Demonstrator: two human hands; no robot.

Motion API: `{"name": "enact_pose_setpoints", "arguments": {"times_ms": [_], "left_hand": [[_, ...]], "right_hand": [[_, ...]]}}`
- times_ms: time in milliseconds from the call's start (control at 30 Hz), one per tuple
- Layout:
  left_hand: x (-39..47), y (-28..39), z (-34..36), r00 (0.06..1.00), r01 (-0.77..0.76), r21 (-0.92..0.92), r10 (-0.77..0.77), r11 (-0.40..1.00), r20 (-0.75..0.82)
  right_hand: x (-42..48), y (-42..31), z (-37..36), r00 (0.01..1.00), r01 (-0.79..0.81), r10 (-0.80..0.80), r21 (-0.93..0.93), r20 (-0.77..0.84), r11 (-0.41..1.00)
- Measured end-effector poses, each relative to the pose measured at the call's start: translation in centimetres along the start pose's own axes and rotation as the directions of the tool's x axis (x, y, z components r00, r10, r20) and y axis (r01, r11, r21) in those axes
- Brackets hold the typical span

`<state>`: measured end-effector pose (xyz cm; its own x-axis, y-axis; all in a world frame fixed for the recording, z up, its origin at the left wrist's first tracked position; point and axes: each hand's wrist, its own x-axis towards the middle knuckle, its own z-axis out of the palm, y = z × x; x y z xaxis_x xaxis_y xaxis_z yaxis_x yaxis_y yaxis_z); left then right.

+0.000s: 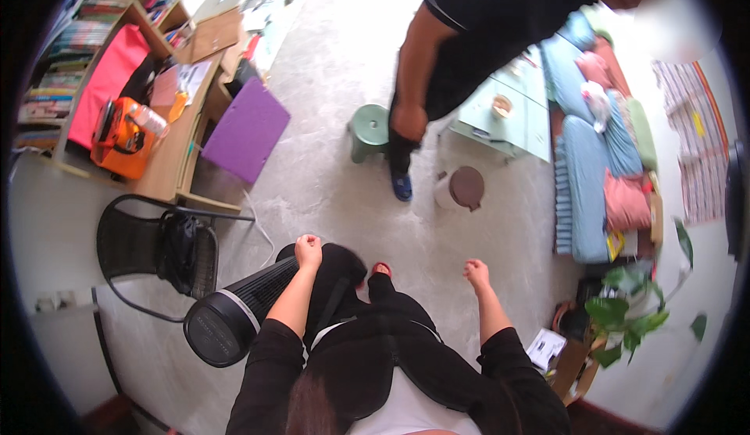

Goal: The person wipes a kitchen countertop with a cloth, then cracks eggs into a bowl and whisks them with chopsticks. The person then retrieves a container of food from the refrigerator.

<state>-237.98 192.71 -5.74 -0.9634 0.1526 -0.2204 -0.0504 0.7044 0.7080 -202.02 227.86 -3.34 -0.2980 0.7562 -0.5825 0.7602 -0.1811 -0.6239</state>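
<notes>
My left hand (309,251) is loosely curled above my raised thigh in black trousers, near the top of a black tower fan or heater (220,326) that stands on the floor to the left. Whether its curled fingers hold anything small cannot be told. On the other side, my right hand (477,273) hangs in the air over the floor with its fingers half bent; no object shows in it. A red shoe (381,269) shows on one of my feet.
Ahead stands another person (474,42) in dark clothes, between a green plastic stool (371,126) and a lidded bin (466,189). A black chair (132,242) and cluttered desk (161,168) are left; a glass-topped table (527,133), blue sofa (586,189) and potted plant (609,313) are right.
</notes>
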Motion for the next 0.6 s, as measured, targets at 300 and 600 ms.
{"name": "enact_pose_setpoints", "arguments": {"times_ms": [300,600], "left_hand": [[19.0,-3.4,-4.8,0.946,0.288,0.052,-0.275,0.956,-0.171],[43.6,1.7,-10.0,0.956,0.293,0.206,-0.29,0.934,-0.043]], "right_hand": [[9.9,-15.3,16.0,0.902,0.109,-0.01,-0.206,0.431,0.972],[14.4,-24.7,23.3,0.923,0.158,0.147,-0.698,0.356,0.698]]}}
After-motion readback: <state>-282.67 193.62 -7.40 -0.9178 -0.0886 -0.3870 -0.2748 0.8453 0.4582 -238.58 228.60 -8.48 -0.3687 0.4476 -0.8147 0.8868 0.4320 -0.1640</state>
